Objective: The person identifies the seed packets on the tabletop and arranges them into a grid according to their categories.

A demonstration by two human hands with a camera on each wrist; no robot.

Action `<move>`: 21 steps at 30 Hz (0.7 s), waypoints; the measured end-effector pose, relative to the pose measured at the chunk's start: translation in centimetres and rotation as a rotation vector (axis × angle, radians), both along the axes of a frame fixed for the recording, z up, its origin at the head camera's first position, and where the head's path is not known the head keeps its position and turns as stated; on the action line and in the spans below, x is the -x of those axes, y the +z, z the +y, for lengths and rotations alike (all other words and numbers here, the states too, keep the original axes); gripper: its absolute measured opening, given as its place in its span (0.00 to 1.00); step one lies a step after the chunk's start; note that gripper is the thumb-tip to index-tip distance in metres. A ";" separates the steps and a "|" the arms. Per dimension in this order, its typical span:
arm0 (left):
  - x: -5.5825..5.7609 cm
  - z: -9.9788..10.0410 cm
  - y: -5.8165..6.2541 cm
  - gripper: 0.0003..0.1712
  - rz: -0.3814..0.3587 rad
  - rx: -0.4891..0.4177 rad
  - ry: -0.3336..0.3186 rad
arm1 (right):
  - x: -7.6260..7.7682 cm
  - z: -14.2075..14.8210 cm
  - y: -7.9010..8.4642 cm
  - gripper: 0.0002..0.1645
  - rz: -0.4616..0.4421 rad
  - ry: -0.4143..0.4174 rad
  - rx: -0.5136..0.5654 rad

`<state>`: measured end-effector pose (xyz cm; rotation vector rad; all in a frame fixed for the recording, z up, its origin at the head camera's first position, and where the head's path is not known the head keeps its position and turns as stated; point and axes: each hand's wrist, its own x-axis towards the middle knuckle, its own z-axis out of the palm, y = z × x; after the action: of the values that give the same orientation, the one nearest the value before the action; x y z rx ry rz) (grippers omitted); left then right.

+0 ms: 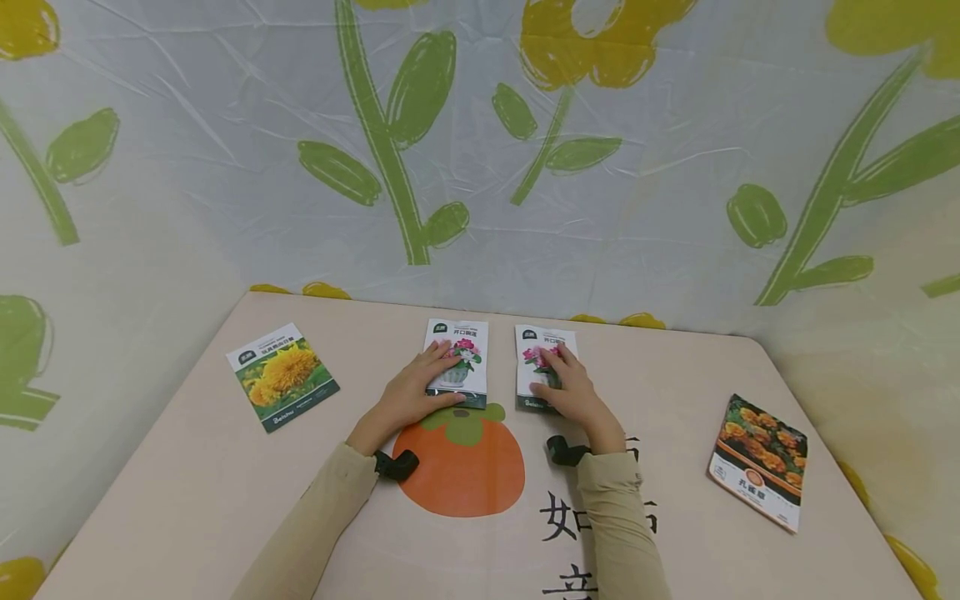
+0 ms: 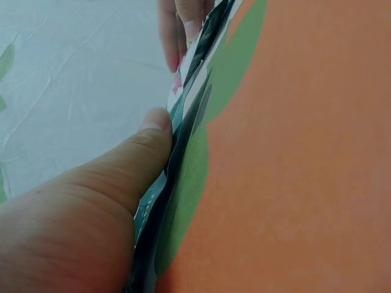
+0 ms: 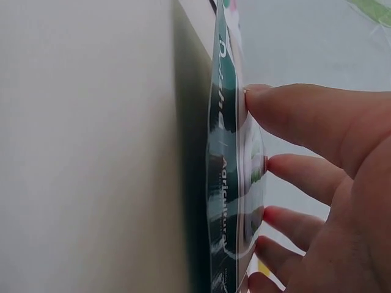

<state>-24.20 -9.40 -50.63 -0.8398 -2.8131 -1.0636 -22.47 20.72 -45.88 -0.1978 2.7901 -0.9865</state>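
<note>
Just beyond the printed orange fruit (image 1: 459, 475) on the tabletop, here's the pair that matters: the left packet (image 1: 474, 379), its lower end over the fruit's green leaves, and the right packet (image 1: 530, 357), set off to the fruit's upper right with a strip of bare table between the two. And the hands are on both! Left hand (image 1: 412, 387): fingers loosely spread across the packet's face, thumb lying along the bottom seal. Right hand (image 1: 576, 392): fingers fanned, tips and thumb resting on the front, no pinch there. Whether either packet is one sachet or several layered, the close views don't settle; the left one's edges do look multiple.

This looks like a moment for settling them neatly, and light, even pressure is the play. Keep the palms off, let the fingertips guide, and nudge from the edges, since slick foil may skid or crease under a hard push. Match the bottom seals to the same line beyond the fruit.

Wider now: the yellow-flower packet (image 1: 285, 375) lies tilted, well left of the fruit; the orange-flower packet (image 1: 759, 462) sits angled, well to its right.
</note>
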 end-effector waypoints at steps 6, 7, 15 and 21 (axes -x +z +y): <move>0.1 0.1 -0.2 0.41 0.003 -0.005 0.004 | 0.1 -0.3 -0.2 0.41 0.028 0.010 -0.021; 0.1 0.1 -0.2 0.41 0.005 -0.006 0.004 | 0.1 -0.3 -0.2 0.41 0.031 0.011 -0.023; -0.1 0.1 0.1 0.41 -0.001 -0.005 0.007 | 0.0 -0.9 -0.1 0.41 0.026 0.004 -0.024; -0.1 0.1 0.2 0.42 -0.002 0.004 0.007 | 0.1 -1.0 -0.1 0.42 0.011 -0.002 -0.032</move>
<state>-24.14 -9.27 -50.48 -0.8285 -2.8188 -1.0593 -22.53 19.75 -45.97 -0.1965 2.8146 -0.9432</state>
